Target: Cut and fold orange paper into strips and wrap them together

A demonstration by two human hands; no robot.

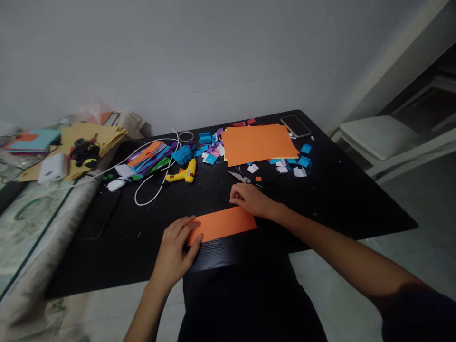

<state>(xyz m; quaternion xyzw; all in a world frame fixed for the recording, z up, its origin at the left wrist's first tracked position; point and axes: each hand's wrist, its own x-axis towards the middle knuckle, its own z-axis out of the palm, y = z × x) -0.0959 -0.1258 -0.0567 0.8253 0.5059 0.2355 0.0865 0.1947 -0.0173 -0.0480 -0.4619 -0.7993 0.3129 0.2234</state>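
Orange paper strip (221, 227) lies under the spread left grip (175, 243), probably so it won't slide. Right grip (252, 198) is curled, can't tell if pinching; scissors (240, 177) just beyond it.

the light is dim, the outer edges blurred and stretched.

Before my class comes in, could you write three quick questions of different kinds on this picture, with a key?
1. What colour is the glue gun?
A) green
B) yellow
C) red

2. True or false: the left hand rests at the left end of the orange strip.

3. Fill the gap: the cutting tool lying just beyond the right hand is a pair of ____.

Key: 1 B; 2 true; 3 scissors.
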